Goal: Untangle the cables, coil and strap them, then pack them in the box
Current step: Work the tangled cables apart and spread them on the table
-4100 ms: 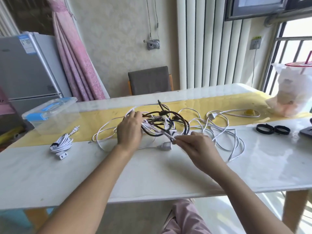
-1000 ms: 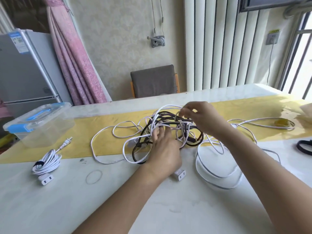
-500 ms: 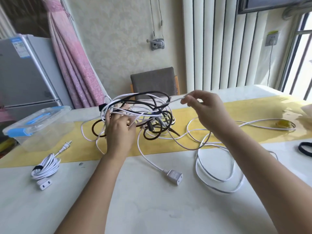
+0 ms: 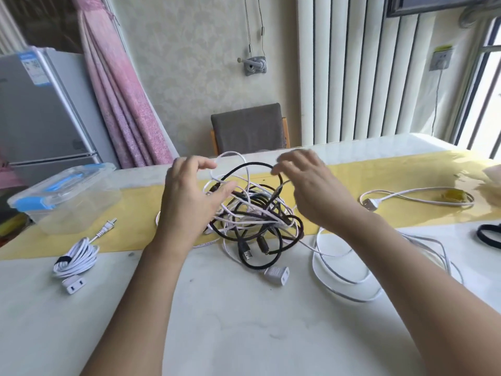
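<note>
A tangle of black and white cables (image 4: 254,218) lies on the white table (image 4: 244,327), at the edge of a yellow runner. My left hand (image 4: 189,199) hovers at the tangle's left side, its fingers relaxed and brushing the strands. My right hand (image 4: 309,185) is at the upper right of the tangle, blurred, fingers curled where a thin white strand runs into them. A white socket end (image 4: 276,275) lies in front of the tangle. A coiled, strapped white cable (image 4: 77,256) lies at the left. The clear box with a blue lid (image 4: 65,196) stands at the far left.
Loose white cable loops (image 4: 344,270) spread to the right of the tangle. A white plug (image 4: 370,203) and its cord lie on the runner. Black straps (image 4: 489,236) sit at the right edge. A grey chair (image 4: 249,128) stands behind the table, a fridge (image 4: 40,109) at left.
The tangle, held up off the table half a second ago, is back down on the table. My left hand has let go of it, and my right hand has dropped closer to it.
</note>
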`<state>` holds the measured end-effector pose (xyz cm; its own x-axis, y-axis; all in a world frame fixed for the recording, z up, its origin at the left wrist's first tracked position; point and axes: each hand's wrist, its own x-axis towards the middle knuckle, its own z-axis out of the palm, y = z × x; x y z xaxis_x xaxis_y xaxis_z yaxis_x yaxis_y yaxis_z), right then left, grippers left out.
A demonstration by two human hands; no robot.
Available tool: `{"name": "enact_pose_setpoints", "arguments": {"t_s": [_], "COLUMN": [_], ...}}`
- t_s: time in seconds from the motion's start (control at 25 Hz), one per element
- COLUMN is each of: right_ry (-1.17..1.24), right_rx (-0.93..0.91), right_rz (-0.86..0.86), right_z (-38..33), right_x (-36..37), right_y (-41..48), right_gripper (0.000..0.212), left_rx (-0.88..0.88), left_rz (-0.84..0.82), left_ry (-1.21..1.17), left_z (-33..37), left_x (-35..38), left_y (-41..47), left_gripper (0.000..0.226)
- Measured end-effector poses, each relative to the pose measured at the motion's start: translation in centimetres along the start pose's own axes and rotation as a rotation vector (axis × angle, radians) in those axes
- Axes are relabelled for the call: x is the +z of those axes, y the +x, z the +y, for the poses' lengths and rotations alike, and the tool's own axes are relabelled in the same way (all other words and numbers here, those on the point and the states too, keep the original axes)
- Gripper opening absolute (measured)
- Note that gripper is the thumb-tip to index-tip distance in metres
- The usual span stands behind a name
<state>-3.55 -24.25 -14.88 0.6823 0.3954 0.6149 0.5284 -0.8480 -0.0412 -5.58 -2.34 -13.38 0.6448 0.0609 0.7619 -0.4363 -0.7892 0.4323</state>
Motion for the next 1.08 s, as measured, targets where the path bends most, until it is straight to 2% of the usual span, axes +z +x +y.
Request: {"name": "enact_pose_setpoints", "arguments": {"t_s": [0.04,0.08,0.2,0.24,0.28,0.36,0.44,0.48,0.52,0.6,0.68,0.76,0.84,0.92,1.0,1.04,1.08], "right_ry": [0.036,0.033,-0.038,-0.018,0.042,0.232,0.327,0.364,0.413,0.531,0.633,0.759,0.979,1.059,0.898,0.821,0.779], "right_rx": [-0.103,-0.167,-0.179,-0.150,-0.110,-0.038,-0.038,-0.037,-0.029,0.044,0.203,0.375,0.572,0.684,0.667,0.630,0.592], "right_rz": [-0.036,-0.083,-0.184,-0.239,-0.297,-0.334,-0.242,-0.184,-0.130,-0.060,-0.101,-0.221,-0.287,-0.241,-0.170,-0.146,-0.139], "right_z": [-0.3,-0.6,-1.0,-1.1,-1.2,-1.7,-2.2,-2.5,-3.0,-4.0,-4.7,-5.1,-5.2,-5.4,-5.1,-5.0,-4.8], "right_x": [0.3,0.5,1.7,1.9,1.7,1.1,0.4,0.1,-0.2,-0.6,-0.7,-0.4,0.0,0.5,0.8,0.8,0.8], "right_y": [0.1,0.1,0.0,-0.1,-0.1,0.0,0.0,0.1,0.1,0.2,0.3,0.1,0.0,-0.1,-0.1,-0.1,-0.1], "right_gripper": [0.057,0.054,0.031,0.025,0.020,0.012,0.013,0.014,0.015,0.015,0.014,0.014,0.015,0.014,0.018,0.020,0.021], "left_rx": [-0.056,-0.192,-0.647,-0.746,-0.850,-1.058,-1.170,-1.171,-1.150,-1.017,-0.799,-0.667,-0.714,-0.793,-0.738,-0.673,-0.649], "left_rz": [-0.021,-0.177,-1.076,-1.210,-1.221,-1.027,-0.785,-0.640,-0.482,-0.183,-0.035,-0.041,-0.124,-0.275,-0.439,-0.499,-0.564], "left_ry": [0.041,0.046,0.043,-0.061,-0.214,-0.555,-0.888,-1.043,-1.171,-1.316,-1.229,-1.120,-1.108,-1.077,-0.634,-0.319,-0.121], "left_z": [0.6,1.1,2.7,2.5,2.3,1.8,2.0,2.4,2.8,3.1,2.9,2.8,2.1,1.2,0.1,-0.5,-1.0], "left_x": [-0.3,-0.4,0.5,1.4,2.3,4.3,5.4,5.7,5.8,5.6,5.2,4.9,5.3,5.2,4.5,4.2,3.7], "left_y": [0.0,0.0,-1.4,-2.0,-2.5,-2.9,-2.8,-2.4,-1.8,-0.5,0.1,-0.3,-0.8,-0.7,-0.6,-0.7,-0.8], "left_gripper": [0.030,0.045,0.081,0.087,0.088,0.079,0.048,0.030,0.021,0.038,0.045,0.046,0.043,0.030,0.016,0.032,0.046]}}
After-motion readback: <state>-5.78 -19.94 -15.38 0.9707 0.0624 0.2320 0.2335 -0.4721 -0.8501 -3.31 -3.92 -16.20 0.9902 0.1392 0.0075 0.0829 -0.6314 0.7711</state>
